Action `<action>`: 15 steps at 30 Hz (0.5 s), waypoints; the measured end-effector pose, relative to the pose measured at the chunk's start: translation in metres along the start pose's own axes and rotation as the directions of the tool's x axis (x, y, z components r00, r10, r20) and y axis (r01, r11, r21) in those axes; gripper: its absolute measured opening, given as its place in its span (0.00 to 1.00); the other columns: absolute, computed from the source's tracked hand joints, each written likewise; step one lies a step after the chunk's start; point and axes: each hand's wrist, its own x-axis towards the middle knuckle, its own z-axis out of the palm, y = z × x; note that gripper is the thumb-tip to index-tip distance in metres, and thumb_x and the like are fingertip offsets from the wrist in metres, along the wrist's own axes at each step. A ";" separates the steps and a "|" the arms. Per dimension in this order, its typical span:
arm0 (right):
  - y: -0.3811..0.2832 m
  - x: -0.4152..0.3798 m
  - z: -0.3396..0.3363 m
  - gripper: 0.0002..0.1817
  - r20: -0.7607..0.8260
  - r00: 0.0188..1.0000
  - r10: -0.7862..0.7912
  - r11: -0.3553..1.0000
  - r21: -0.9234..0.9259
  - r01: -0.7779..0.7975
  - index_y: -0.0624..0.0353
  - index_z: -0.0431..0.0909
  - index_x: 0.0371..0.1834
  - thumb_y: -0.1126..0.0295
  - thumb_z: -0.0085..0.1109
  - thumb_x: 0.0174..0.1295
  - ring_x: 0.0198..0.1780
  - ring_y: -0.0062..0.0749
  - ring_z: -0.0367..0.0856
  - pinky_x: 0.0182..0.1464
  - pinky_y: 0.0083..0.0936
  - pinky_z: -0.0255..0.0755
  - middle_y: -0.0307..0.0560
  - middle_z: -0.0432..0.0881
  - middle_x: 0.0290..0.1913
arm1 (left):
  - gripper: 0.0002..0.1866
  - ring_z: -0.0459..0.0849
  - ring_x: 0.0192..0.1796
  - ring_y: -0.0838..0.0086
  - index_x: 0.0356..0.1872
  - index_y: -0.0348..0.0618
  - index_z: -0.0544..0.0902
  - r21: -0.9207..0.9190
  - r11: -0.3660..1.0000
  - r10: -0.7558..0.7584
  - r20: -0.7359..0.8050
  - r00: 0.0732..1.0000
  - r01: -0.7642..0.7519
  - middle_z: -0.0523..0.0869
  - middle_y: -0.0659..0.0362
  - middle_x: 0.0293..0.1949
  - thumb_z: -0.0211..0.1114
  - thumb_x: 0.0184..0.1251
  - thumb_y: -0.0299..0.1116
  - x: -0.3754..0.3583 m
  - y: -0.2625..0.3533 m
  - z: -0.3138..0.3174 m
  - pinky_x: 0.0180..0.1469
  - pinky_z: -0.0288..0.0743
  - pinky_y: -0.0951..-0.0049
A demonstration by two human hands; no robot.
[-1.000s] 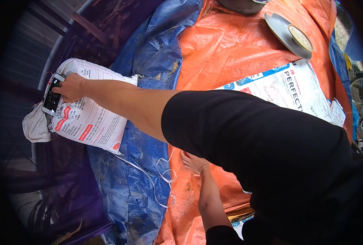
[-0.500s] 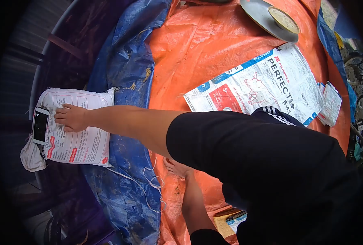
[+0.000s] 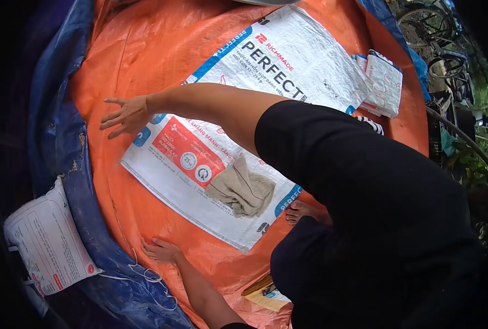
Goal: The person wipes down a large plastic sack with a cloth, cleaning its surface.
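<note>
Fingers spread, my right hand (image 3: pixel 126 115) is over the orange tarp (image 3: pixel 117 71), just beyond the left edge of a flat printed white sack (image 3: pixel 309 60), holding nothing. Lower down, my left hand (image 3: pixel 161 251) rests on the orange tarp near the blue tarp's edge, fingers apart and empty. A crumpled grey-beige cloth (image 3: pixel 241 189) lies on the printed sack. The filled white bag (image 3: pixel 49 241) sits at the far left, away from both hands. A loose white string (image 3: pixel 150 278) lies below my left hand.
A blue tarp (image 3: pixel 71 148) borders the orange one on the left. Folded sacks (image 3: pixel 384 85) lie at the right. My bare foot (image 3: pixel 304 213) is beside the printed sack. Yellowish papers (image 3: pixel 266 299) lie at the bottom. Bicycles (image 3: pixel 427 27) stand at upper right.
My right hand has left the filled bag and is now over the orange tarp. The view has shifted right, bringing the cloth and my foot into sight. My left hand remains on the tarp.
</note>
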 end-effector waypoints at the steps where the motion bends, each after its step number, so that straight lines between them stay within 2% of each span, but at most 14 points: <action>1: 0.012 -0.028 -0.012 0.28 0.027 1.000 0.016 0.999 -0.043 -0.014 0.37 0.70 0.69 0.60 0.61 0.63 0.77 0.32 0.59 0.74 0.72 0.43 0.41 0.62 0.76 | 0.28 0.70 0.69 0.60 0.70 0.54 0.71 0.050 0.999 0.008 0.009 1.000 -0.008 0.69 0.58 0.70 0.43 0.78 0.57 -0.001 -0.002 0.004 0.66 0.65 0.48; 3: 0.029 -0.084 -0.047 0.30 0.064 0.997 0.039 0.996 -0.078 -0.034 0.37 0.69 0.69 0.63 0.62 0.61 0.77 0.32 0.60 0.74 0.72 0.44 0.43 0.60 0.76 | 0.27 0.72 0.67 0.61 0.70 0.54 0.70 0.154 0.988 0.029 -0.005 1.000 -0.028 0.71 0.57 0.69 0.42 0.80 0.55 0.001 -0.004 0.003 0.64 0.67 0.48; 6: 0.028 -0.181 -0.120 0.32 0.059 0.994 0.087 0.996 -0.009 -0.087 0.41 0.68 0.70 0.64 0.62 0.60 0.78 0.33 0.57 0.75 0.71 0.43 0.44 0.60 0.76 | 0.27 0.71 0.68 0.60 0.72 0.54 0.68 0.304 0.952 -0.001 0.133 0.991 -0.040 0.70 0.56 0.69 0.43 0.79 0.52 0.002 0.012 -0.016 0.61 0.70 0.47; 9: -0.017 -0.278 -0.232 0.33 -0.030 0.958 0.286 0.958 0.049 -0.284 0.43 0.68 0.69 0.66 0.64 0.57 0.77 0.36 0.59 0.75 0.70 0.40 0.46 0.62 0.74 | 0.24 0.72 0.65 0.61 0.68 0.52 0.72 0.605 0.794 -0.168 0.305 0.937 -0.054 0.71 0.54 0.67 0.47 0.77 0.48 0.008 0.055 -0.043 0.58 0.71 0.50; 10: -0.042 -0.308 -0.269 0.33 -0.054 0.923 0.382 0.923 0.062 -0.379 0.43 0.68 0.69 0.67 0.64 0.57 0.77 0.36 0.60 0.75 0.69 0.40 0.47 0.63 0.74 | 0.24 0.73 0.64 0.61 0.66 0.52 0.74 0.652 0.748 -0.110 0.312 0.944 -0.128 0.71 0.53 0.66 0.50 0.75 0.48 0.016 0.062 -0.051 0.57 0.72 0.51; 12: -0.105 -0.370 -0.342 0.31 -0.091 0.791 0.604 0.797 0.064 -0.601 0.44 0.70 0.67 0.69 0.64 0.56 0.75 0.38 0.63 0.75 0.66 0.41 0.48 0.66 0.71 | 0.23 0.73 0.63 0.60 0.63 0.50 0.77 0.717 0.654 -0.037 0.350 0.936 -0.242 0.73 0.52 0.64 0.54 0.72 0.46 0.006 0.096 -0.047 0.54 0.72 0.52; 14: -0.185 -0.424 -0.403 0.30 -0.113 0.597 0.794 0.603 0.027 -0.797 0.45 0.71 0.64 0.72 0.65 0.55 0.73 0.41 0.64 0.75 0.63 0.43 0.46 0.68 0.70 | 0.23 0.73 0.63 0.60 0.59 0.48 0.79 0.522 0.842 0.017 0.222 0.975 -0.133 0.73 0.51 0.64 0.60 0.68 0.48 -0.023 0.147 -0.069 0.54 0.72 0.51; 15: -0.230 -0.443 -0.432 0.30 -0.109 0.493 0.863 0.497 0.014 -0.868 0.45 0.71 0.64 0.73 0.65 0.55 0.72 0.43 0.65 0.75 0.62 0.45 0.45 0.68 0.69 | 0.24 0.73 0.63 0.59 0.59 0.47 0.79 0.421 0.897 0.080 0.153 0.985 -0.138 0.73 0.50 0.64 0.61 0.67 0.49 -0.040 0.169 -0.076 0.54 0.71 0.51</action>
